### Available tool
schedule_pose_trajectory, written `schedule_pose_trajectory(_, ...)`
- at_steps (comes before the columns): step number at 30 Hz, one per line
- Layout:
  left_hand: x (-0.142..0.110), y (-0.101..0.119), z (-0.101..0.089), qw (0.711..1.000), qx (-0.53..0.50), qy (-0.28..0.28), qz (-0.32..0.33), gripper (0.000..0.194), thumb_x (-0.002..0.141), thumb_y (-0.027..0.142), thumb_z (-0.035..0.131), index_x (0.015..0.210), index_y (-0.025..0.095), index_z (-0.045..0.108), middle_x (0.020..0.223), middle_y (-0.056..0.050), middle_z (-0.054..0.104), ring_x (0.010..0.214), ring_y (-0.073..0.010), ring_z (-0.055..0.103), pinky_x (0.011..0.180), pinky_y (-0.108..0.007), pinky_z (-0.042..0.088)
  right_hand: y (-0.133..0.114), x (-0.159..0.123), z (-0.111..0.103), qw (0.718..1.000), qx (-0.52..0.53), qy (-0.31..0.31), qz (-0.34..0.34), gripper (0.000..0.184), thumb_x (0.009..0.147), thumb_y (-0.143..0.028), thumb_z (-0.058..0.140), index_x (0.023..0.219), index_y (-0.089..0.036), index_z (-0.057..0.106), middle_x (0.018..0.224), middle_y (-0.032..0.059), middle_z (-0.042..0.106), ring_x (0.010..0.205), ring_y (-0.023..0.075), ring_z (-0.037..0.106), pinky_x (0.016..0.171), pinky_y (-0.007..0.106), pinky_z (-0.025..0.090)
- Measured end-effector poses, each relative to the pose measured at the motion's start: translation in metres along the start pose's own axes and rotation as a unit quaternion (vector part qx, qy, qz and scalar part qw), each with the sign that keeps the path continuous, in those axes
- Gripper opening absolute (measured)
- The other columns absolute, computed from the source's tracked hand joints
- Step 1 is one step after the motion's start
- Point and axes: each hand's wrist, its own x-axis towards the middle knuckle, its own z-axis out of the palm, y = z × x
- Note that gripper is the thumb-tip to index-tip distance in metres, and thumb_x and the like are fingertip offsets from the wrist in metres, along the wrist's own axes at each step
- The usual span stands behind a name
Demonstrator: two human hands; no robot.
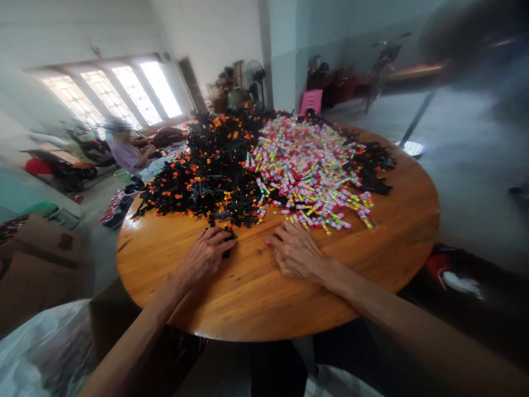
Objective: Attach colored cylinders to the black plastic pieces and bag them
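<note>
My left hand is closed over a black plastic piece, which looks like a toy gun and lies on the round wooden table. My right hand rests on the wood at the near edge of the colourful pile, its fingers curled. A small pink spot shows at its fingertips, too small to name. Ahead of my left hand spreads a heap of black toy guns with orange and yellow tips. Ahead of my right hand lies a pile of small pink, white and yellow tubes.
The wooden table has a rounded edge close to me. At the left, another person sits by more black pieces. Cardboard boxes and a plastic bag stand at the lower left. Behind are a pink stool and a fan.
</note>
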Motion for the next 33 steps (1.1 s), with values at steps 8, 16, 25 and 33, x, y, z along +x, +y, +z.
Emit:
schedule_pose_trajectory(8,-0.002,-0.008,0.009,0.995,0.051,0.004,0.084,0.044,0.094,0.013,0.049,0.131,0.029,0.066,0.132,-0.007,0.069,0.126,-0.0274,0.056,0.103,-0.043,0.049,0.001,-0.001,0.013,1.000,-0.019,-0.008,0.004,0.027,0.088,-0.024,0.056,0.109,-0.014,0.068,0.104,0.0126,0.066,0.101,0.0292,0.052,0.096,0.047,0.041)
schedule_pose_trajectory(16,0.014,-0.018,0.023,0.979,0.120,0.060,0.151,0.050,0.095,0.007,0.038,0.137,0.018,0.062,0.122,-0.013,0.071,0.115,-0.0266,0.062,0.104,-0.042,0.046,0.000,0.000,0.017,0.999,-0.034,0.016,0.031,0.028,0.084,-0.024,0.059,0.109,-0.015,0.068,0.108,0.0133,0.066,0.105,0.0304,0.053,0.099,0.048,0.042)
schedule_pose_trajectory(25,0.030,-0.003,-0.010,0.994,0.041,0.002,0.099,0.040,0.093,0.006,0.044,0.123,0.018,0.068,0.120,-0.012,0.070,0.113,-0.0261,0.062,0.099,-0.044,0.053,-0.002,-0.002,0.009,0.999,0.001,0.004,0.035,0.030,0.089,-0.018,0.050,0.111,-0.012,0.070,0.104,0.0138,0.064,0.100,0.0278,0.050,0.094,0.044,0.042)
schedule_pose_trajectory(33,0.009,-0.004,-0.019,0.997,0.038,-0.024,0.060,0.051,0.091,0.004,0.045,0.136,0.021,0.061,0.130,-0.013,0.064,0.114,-0.0269,0.059,0.097,-0.044,0.053,-0.003,-0.001,0.008,0.999,-0.016,0.004,0.030,0.029,0.088,-0.017,0.051,0.108,-0.011,0.070,0.101,0.0148,0.064,0.099,0.0294,0.049,0.093,0.046,0.041)
